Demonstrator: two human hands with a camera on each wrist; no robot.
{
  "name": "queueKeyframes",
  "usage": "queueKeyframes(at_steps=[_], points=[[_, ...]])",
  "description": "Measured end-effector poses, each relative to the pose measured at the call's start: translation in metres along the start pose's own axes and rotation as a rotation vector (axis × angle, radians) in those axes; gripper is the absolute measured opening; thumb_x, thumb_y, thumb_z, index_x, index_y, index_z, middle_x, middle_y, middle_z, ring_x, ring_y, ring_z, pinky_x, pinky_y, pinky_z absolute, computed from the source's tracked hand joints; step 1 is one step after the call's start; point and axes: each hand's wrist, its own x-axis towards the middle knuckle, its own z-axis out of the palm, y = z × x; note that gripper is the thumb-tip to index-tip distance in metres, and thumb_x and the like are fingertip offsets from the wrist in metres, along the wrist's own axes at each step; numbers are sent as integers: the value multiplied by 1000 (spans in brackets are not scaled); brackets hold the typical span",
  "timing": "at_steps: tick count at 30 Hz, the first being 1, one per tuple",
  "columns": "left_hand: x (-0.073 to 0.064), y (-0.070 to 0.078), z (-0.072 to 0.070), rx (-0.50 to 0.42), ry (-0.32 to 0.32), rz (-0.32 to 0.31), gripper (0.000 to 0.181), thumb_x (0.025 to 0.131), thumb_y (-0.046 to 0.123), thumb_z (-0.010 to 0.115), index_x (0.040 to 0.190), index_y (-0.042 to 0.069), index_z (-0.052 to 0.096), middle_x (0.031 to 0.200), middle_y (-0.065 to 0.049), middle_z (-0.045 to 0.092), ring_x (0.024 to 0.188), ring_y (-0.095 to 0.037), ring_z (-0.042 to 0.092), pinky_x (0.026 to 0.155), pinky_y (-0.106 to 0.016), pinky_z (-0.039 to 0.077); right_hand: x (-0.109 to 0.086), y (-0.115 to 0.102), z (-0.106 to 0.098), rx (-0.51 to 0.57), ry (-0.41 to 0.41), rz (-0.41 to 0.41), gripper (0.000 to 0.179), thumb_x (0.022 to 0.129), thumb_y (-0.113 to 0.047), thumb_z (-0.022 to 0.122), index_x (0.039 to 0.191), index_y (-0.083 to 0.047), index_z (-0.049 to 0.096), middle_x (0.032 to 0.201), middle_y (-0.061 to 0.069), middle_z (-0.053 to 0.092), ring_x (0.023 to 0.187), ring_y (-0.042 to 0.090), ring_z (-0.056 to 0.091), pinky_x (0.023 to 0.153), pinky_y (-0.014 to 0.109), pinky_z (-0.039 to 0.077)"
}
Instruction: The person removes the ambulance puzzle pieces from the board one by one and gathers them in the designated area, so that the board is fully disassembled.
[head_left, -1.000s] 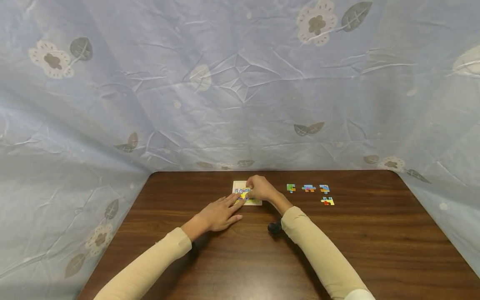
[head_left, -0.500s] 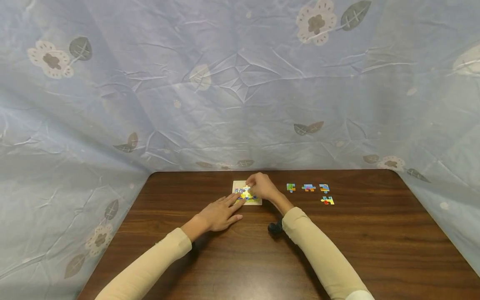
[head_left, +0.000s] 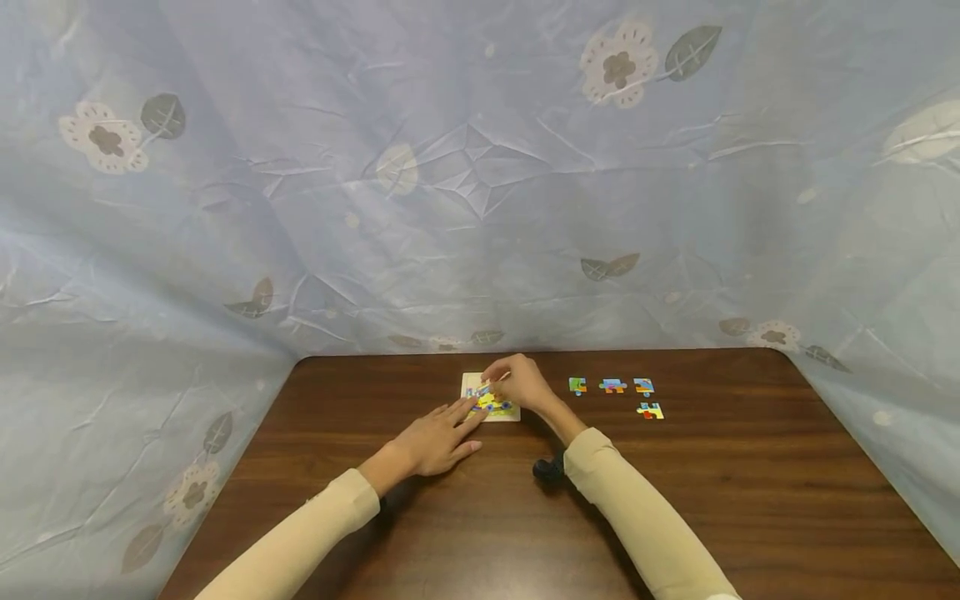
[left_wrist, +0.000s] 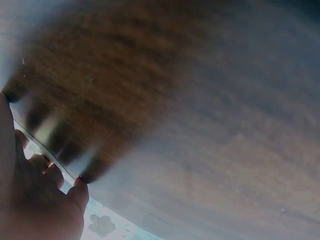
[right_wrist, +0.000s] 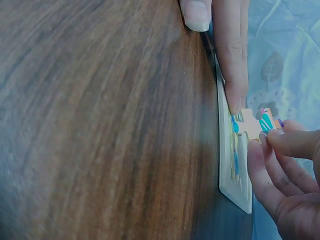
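In the head view, a pale puzzle board (head_left: 470, 381) with a colourful picture partly filled in lies near the table's far edge. My left hand (head_left: 437, 439) rests flat with fingers spread, its fingertips on the board's left and front part. Above the board, my right hand (head_left: 519, 385) pinches a jigsaw piece (right_wrist: 250, 124) between thumb and fingers. The right wrist view shows this piece tilted up over the board, close to a left fingertip. Whether it touches the board I cannot tell. In the left wrist view the left fingers (left_wrist: 52, 175) reach the board's edge.
Several loose jigsaw pieces lie right of the board: a green one (head_left: 577, 385), a blue-and-pink one (head_left: 612, 386), a blue-and-orange one (head_left: 644, 386) and a yellow-and-red one (head_left: 650, 411). A flowered cloth (head_left: 480, 250) hangs behind the brown table (head_left: 720, 500).
The head view has shifted slightly. My right hand has kept its pinch, and the piece has changed its angle over the board. The left hand and the loose pieces stay put.
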Motion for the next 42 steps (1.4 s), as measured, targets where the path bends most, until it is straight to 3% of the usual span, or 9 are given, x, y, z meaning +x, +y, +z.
queueKeyframes(at_steps=[4, 11, 25, 36, 42], points=[[1, 1, 2, -8, 7, 15, 65, 113, 54, 31, 169, 23, 24, 178, -10, 16, 165, -29, 22, 133, -51, 29, -2, 5, 0, -6, 38, 3, 21, 94, 0, 71, 115, -2, 78, 101, 14, 76, 76, 21, 77, 67, 31, 66], [3, 2, 2, -17, 5, 12, 65, 113, 55, 29, 170, 23, 23, 178, -10, 15, 165, -29, 20, 134, -50, 27, -7, 9, -7, -22, 50, 14, 11, 95, -11, 78, 101, -3, 82, 85, 8, 81, 70, 18, 77, 66, 30, 66], [2, 0, 6, -18, -7, 6, 66, 113, 56, 28, 170, 23, 21, 179, -9, 13, 166, -29, 19, 134, -51, 26, -39, -11, -49, 158, -1, -24, 18, 97, -9, 75, 110, 2, 80, 110, 21, 79, 88, 36, 81, 86, 54, 65], [-2, -2, 5, -12, 2, 11, 67, 113, 57, 27, 171, 24, 17, 179, -9, 11, 166, -28, 17, 134, -51, 26, -69, -5, -90, 187, 47, 15, 18, 97, -11, 76, 110, 1, 81, 109, 20, 80, 82, 27, 81, 86, 56, 65], [-3, -2, 6, -12, -2, 1, 67, 113, 58, 25, 171, 25, 15, 180, -7, 9, 166, -26, 15, 135, -50, 24, -83, 10, -110, 189, 47, 32, 22, 97, -11, 77, 112, 4, 79, 111, 24, 79, 91, 40, 80, 84, 51, 66]])
